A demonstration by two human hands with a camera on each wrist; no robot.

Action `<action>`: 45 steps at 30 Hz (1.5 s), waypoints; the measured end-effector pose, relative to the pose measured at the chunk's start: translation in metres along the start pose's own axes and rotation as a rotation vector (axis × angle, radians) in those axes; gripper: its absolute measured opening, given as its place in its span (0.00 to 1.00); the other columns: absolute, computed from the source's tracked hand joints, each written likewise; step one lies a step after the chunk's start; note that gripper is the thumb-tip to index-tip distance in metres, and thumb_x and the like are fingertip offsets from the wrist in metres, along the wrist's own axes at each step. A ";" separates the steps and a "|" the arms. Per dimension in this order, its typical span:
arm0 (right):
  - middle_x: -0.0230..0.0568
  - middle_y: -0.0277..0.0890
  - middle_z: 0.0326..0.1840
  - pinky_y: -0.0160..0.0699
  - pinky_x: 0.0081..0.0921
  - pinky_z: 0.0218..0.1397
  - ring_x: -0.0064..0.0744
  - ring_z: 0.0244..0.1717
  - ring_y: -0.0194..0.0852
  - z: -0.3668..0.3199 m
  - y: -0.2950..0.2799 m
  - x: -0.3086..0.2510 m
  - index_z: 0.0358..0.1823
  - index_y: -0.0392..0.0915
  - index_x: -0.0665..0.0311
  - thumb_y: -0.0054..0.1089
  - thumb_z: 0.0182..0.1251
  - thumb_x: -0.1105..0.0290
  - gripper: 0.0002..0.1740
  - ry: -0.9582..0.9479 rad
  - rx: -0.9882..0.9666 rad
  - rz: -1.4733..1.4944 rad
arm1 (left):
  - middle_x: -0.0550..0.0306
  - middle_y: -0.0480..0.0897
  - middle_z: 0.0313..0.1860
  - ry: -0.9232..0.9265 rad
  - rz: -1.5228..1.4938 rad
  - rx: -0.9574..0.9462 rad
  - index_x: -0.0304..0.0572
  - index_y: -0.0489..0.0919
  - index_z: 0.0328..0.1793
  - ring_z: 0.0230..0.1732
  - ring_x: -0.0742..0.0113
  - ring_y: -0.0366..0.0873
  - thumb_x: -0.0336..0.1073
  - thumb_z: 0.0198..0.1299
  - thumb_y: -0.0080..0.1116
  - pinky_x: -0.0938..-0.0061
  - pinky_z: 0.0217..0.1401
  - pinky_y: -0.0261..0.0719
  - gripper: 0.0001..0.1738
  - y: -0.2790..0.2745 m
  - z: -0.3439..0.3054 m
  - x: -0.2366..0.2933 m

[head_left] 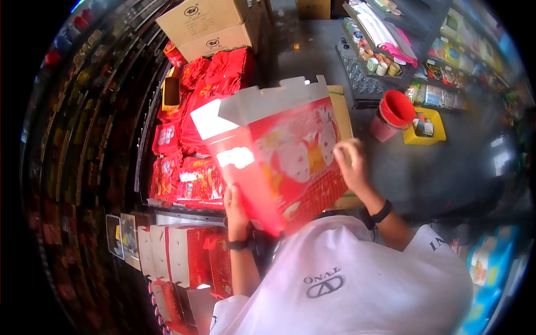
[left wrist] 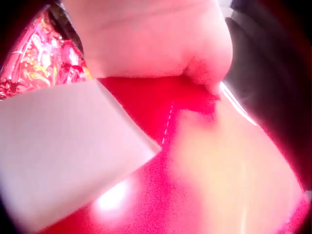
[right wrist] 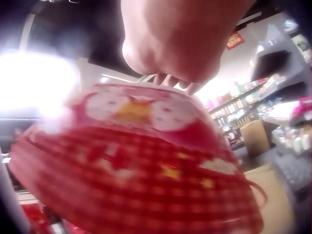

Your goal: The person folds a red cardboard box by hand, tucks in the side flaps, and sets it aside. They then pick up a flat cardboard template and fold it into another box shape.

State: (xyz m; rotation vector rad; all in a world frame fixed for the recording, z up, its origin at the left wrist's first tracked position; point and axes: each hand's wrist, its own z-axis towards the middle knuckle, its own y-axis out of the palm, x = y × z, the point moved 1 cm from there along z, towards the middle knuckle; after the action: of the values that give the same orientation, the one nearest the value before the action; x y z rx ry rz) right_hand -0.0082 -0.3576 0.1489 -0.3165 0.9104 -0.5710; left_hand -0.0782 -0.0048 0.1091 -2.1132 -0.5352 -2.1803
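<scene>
A red cardboard gift box (head_left: 301,151) with white cartoon figures and a checked lower part is held tilted before the person's chest. Its white-grey top flaps (head_left: 279,100) stand raised. My left hand (head_left: 235,209) grips the box's left side; in the left wrist view the palm (left wrist: 156,39) lies against the red card, beside a white flap (left wrist: 63,151). At the opposite edge is my right hand (head_left: 350,162), its fingers bent. In the right wrist view, that hand's fingertips (right wrist: 168,80) show at the edge of the printed panel (right wrist: 136,156).
Red packets (head_left: 201,181) fill a display at the left, with brown cartons (head_left: 209,30) behind. More gift boxes (head_left: 181,251) stand at lower left. A brown board (head_left: 341,114) lies behind the held box. Red buckets (head_left: 397,109) and a yellow basket (head_left: 427,134) sit right.
</scene>
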 end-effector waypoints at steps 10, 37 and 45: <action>0.41 0.66 0.81 0.59 0.32 0.82 0.31 0.79 0.63 -0.004 0.005 0.034 0.84 0.58 0.67 0.57 0.82 0.49 0.41 0.698 -0.494 1.166 | 0.55 0.84 0.55 -0.401 -0.359 -0.093 0.42 0.73 0.69 0.51 0.62 0.86 0.50 0.84 0.47 0.64 0.53 0.88 0.22 -0.033 -0.014 -0.030; 0.64 0.66 0.80 0.62 0.37 0.83 0.49 0.81 0.65 -0.067 0.094 0.028 0.81 0.59 0.75 0.71 0.72 0.56 0.46 0.423 -0.782 0.500 | 0.50 0.48 0.91 -0.440 0.133 -0.393 0.46 0.36 0.93 0.88 0.63 0.49 0.49 0.85 0.43 0.63 0.88 0.51 0.42 0.028 0.002 -0.016; 0.60 0.73 0.73 0.71 0.39 0.76 0.49 0.73 0.72 -0.092 0.111 0.089 0.71 0.70 0.77 0.71 0.72 0.55 0.38 0.428 -0.393 0.147 | 0.32 0.66 0.77 -0.363 0.527 -0.151 0.32 0.52 0.88 0.78 0.55 0.67 0.48 0.62 0.78 0.60 0.80 0.67 0.59 -0.036 0.009 -0.119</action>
State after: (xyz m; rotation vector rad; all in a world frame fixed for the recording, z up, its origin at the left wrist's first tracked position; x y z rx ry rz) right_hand -0.0039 -0.3218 -0.0166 -0.4863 1.4526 -0.3231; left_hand -0.0728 0.0081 -0.0144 -2.3886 0.1761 -1.6050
